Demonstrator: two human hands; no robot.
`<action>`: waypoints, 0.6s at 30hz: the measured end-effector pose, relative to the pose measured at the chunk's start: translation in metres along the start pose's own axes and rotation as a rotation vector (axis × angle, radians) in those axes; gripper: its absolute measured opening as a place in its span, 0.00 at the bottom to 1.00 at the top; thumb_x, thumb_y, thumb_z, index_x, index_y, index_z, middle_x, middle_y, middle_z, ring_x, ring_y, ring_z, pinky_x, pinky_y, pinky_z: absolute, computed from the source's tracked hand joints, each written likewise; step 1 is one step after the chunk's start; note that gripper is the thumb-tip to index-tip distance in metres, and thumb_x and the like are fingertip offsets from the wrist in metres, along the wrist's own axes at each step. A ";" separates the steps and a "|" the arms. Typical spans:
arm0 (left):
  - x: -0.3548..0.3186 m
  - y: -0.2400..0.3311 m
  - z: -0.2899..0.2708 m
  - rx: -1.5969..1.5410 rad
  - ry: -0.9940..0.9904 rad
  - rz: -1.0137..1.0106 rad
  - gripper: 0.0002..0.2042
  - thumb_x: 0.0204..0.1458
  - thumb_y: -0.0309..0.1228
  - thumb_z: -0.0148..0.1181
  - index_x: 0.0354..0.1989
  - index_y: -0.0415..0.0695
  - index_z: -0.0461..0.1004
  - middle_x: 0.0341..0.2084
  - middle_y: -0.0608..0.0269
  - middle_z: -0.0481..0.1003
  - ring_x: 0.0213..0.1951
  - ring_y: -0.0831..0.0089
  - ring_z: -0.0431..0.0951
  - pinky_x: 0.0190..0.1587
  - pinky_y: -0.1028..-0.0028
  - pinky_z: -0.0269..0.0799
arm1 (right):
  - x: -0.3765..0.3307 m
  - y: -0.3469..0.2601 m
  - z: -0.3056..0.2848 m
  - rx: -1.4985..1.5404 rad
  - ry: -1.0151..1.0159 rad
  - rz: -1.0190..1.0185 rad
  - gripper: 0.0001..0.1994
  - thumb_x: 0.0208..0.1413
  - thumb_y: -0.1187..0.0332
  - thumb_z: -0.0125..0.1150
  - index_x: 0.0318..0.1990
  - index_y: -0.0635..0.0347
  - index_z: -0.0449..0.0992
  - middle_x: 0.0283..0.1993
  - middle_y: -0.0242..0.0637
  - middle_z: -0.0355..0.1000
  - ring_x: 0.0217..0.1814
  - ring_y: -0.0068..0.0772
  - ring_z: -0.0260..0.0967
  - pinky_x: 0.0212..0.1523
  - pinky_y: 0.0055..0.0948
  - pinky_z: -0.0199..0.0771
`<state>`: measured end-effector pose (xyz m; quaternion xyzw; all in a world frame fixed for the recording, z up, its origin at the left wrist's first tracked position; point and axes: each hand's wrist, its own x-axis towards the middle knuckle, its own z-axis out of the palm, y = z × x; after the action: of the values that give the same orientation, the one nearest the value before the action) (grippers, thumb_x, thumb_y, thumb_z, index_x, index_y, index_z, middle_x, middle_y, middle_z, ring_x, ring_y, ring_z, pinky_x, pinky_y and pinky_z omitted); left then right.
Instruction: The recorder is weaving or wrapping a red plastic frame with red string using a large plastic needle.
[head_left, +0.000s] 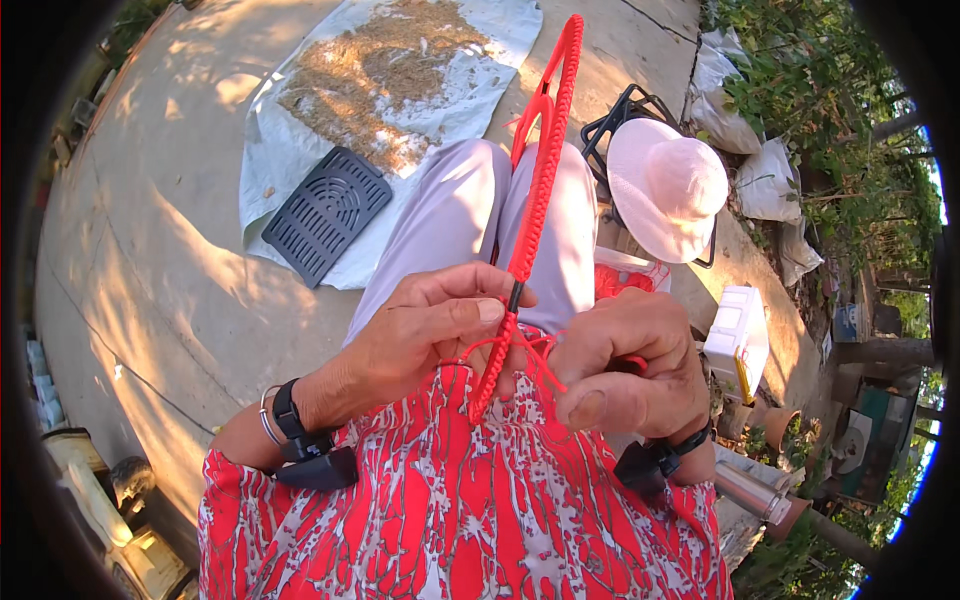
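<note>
My left hand (430, 315) pinches a long loop wrapped in red braided cord (548, 165), which rises above my knees and leans to the right. A short stretch of black core (515, 296) shows bare between two wrapped parts, next to my left fingertips. Thin loose red cord strands (540, 350) cross from the wrapping toward my right hand (640, 365). That hand is closed, thumb folded against the fingers, with a bit of red showing inside its grip. The lower end of the wrapped piece rests against my red patterned top.
A white sheet (510, 60) with brown husks lies ahead, a dark slotted panel (330, 215) on its near edge. To the right are a pale sun hat (680, 190) over a black metal frame (625, 110), a white box (737, 335) and white sacks (768, 180) beside plants.
</note>
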<state>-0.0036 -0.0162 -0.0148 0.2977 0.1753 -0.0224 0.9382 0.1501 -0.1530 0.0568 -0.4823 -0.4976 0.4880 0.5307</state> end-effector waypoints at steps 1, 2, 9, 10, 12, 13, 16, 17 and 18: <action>-0.001 0.005 -0.002 0.176 0.084 0.031 0.12 0.54 0.28 0.54 0.45 0.36 0.69 0.33 0.57 0.74 0.38 0.71 0.77 0.42 0.73 0.74 | -0.002 0.000 -0.003 -0.003 -0.005 -0.001 0.09 0.51 0.69 0.61 0.25 0.63 0.73 0.17 0.29 0.65 0.19 0.17 0.60 0.21 0.22 0.57; 0.002 0.011 -0.004 0.268 0.073 0.081 0.11 0.53 0.26 0.56 0.43 0.35 0.70 0.30 0.58 0.75 0.33 0.72 0.78 0.36 0.74 0.75 | -0.002 0.000 -0.004 0.036 0.024 0.010 0.08 0.51 0.68 0.61 0.25 0.64 0.73 0.18 0.29 0.67 0.20 0.17 0.61 0.21 0.21 0.58; 0.004 0.023 -0.002 0.278 0.059 0.233 0.10 0.50 0.25 0.59 0.40 0.36 0.72 0.27 0.58 0.75 0.28 0.74 0.76 0.28 0.77 0.72 | 0.002 0.009 -0.014 0.198 0.188 -0.010 0.12 0.53 0.64 0.60 0.26 0.64 0.73 0.22 0.29 0.69 0.22 0.15 0.63 0.21 0.19 0.60; 0.004 0.023 0.000 0.285 0.055 0.239 0.09 0.49 0.25 0.59 0.39 0.36 0.72 0.26 0.59 0.75 0.28 0.75 0.76 0.28 0.78 0.72 | 0.002 0.009 -0.015 0.205 0.223 0.029 0.13 0.55 0.61 0.58 0.27 0.62 0.73 0.22 0.27 0.69 0.21 0.12 0.59 0.20 0.16 0.57; 0.005 0.024 0.004 0.292 0.050 0.244 0.09 0.49 0.25 0.60 0.37 0.36 0.73 0.26 0.59 0.75 0.27 0.75 0.76 0.28 0.78 0.72 | 0.005 0.009 -0.018 0.214 0.224 0.054 0.13 0.56 0.60 0.58 0.28 0.62 0.73 0.22 0.26 0.68 0.20 0.11 0.57 0.19 0.15 0.54; 0.006 0.024 0.005 0.302 0.053 0.252 0.09 0.48 0.26 0.61 0.36 0.36 0.73 0.26 0.60 0.74 0.27 0.76 0.75 0.28 0.79 0.71 | 0.006 0.009 -0.019 0.224 0.232 0.084 0.13 0.56 0.60 0.57 0.28 0.61 0.72 0.22 0.25 0.67 0.19 0.10 0.55 0.18 0.14 0.52; 0.007 0.024 0.006 0.314 0.045 0.258 0.09 0.48 0.26 0.62 0.35 0.36 0.74 0.26 0.62 0.74 0.27 0.78 0.73 0.28 0.80 0.70 | 0.012 0.011 -0.022 0.236 0.256 0.127 0.14 0.58 0.59 0.56 0.28 0.60 0.72 0.22 0.25 0.67 0.19 0.09 0.52 0.16 0.14 0.47; 0.007 0.024 0.005 0.315 0.032 0.258 0.09 0.47 0.27 0.62 0.35 0.36 0.74 0.26 0.63 0.73 0.27 0.79 0.73 0.28 0.80 0.69 | 0.014 0.013 -0.022 0.237 0.255 0.127 0.14 0.58 0.59 0.56 0.28 0.60 0.72 0.22 0.25 0.67 0.19 0.09 0.52 0.16 0.14 0.47; 0.007 0.024 0.005 0.315 0.032 0.259 0.09 0.47 0.27 0.62 0.35 0.36 0.74 0.26 0.63 0.73 0.27 0.79 0.73 0.28 0.80 0.69 | 0.016 0.015 -0.022 0.243 0.284 0.119 0.13 0.58 0.59 0.56 0.28 0.60 0.72 0.21 0.24 0.65 0.18 0.09 0.51 0.16 0.14 0.46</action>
<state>0.0079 0.0013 -0.0004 0.4609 0.1450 0.0759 0.8722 0.1715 -0.1371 0.0418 -0.5072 -0.3257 0.5021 0.6201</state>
